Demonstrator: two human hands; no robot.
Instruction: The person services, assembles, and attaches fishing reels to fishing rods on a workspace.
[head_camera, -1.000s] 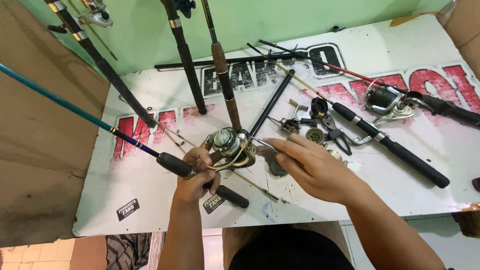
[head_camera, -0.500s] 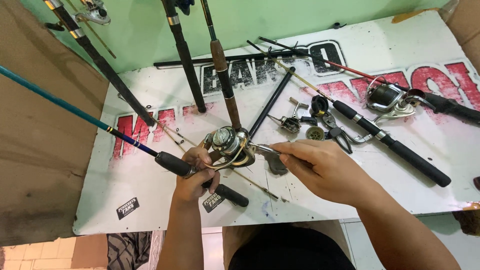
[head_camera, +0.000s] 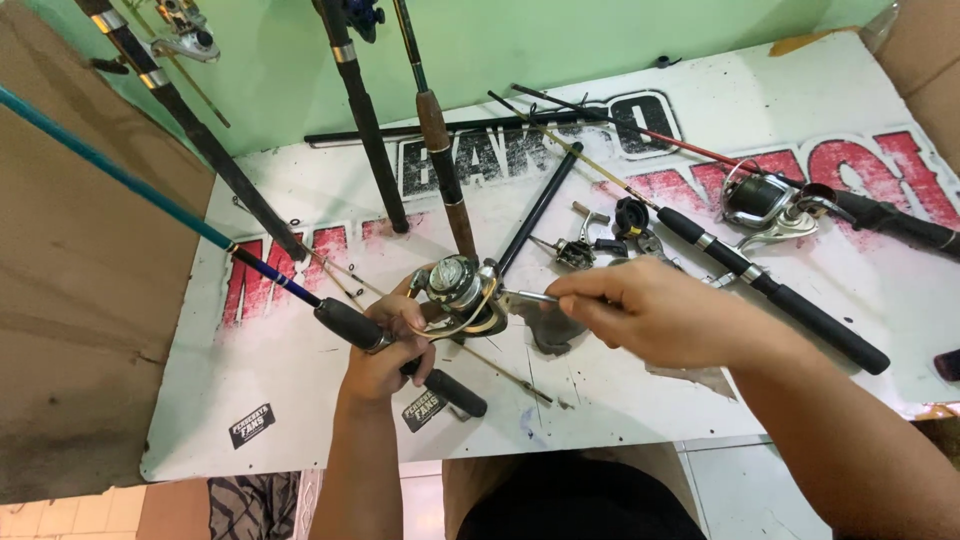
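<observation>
Left hand (head_camera: 385, 345) wrapped tight round the dark grip of the rod (head_camera: 300, 295), reel (head_camera: 460, 290) seated just above the knuckles and touching the thumb side. Right hand (head_camera: 650, 315) closed narrow, fingertips (head_camera: 565, 290) pinched on a thin metal shaft (head_camera: 530, 296) that juts sideways from the reel toward that hand. Long axis of the rod running from the butt near the table's (head_camera: 300, 440) front edge up and away to the far left, teal blank passing out of view at the upper left; shaft lying roughly across that axis, so reel sits directly left of the right hand, close, level with it. Right hand the nearer one to the shaft's free end, left the nearer to the reel body. Whether the shaft is a handle arm or a tool: cannot tell. Beyond the hands, small loose reel parts (head_camera: 590, 245) on the white printed board, a second rod with silver reel (head_camera: 765, 205) lying to the right, well apart. Several more rods (head_camera: 360, 110) leaning upright against the green wall (head_camera: 560, 40) behind. Cardboard (head_camera: 60, 300) at the left side.
</observation>
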